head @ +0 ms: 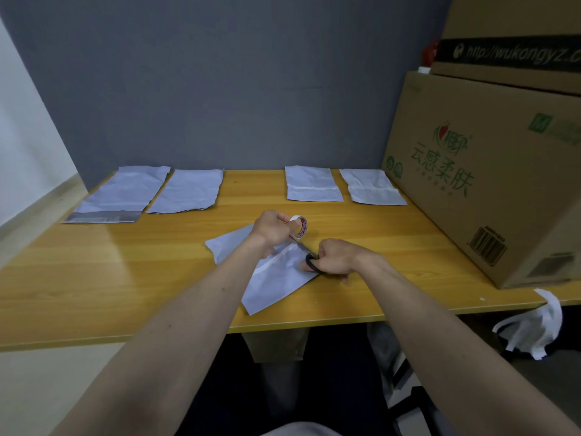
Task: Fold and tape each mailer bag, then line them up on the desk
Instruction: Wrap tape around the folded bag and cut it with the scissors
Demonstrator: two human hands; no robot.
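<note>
A pale mailer bag (273, 278) lies slantwise near the front edge of the worktop (125, 278), its flap folded. A white tape roll (300, 227) stands on edge just above it. Along the back lie two unfolded mailers (125, 191) (188, 190) at left and two folded mailers (311, 184) (372, 187) at right.

head cam: worn on person's head, looks fwd & down
desk (125, 278): close below, fills mid-frame, far edge at wall
</note>
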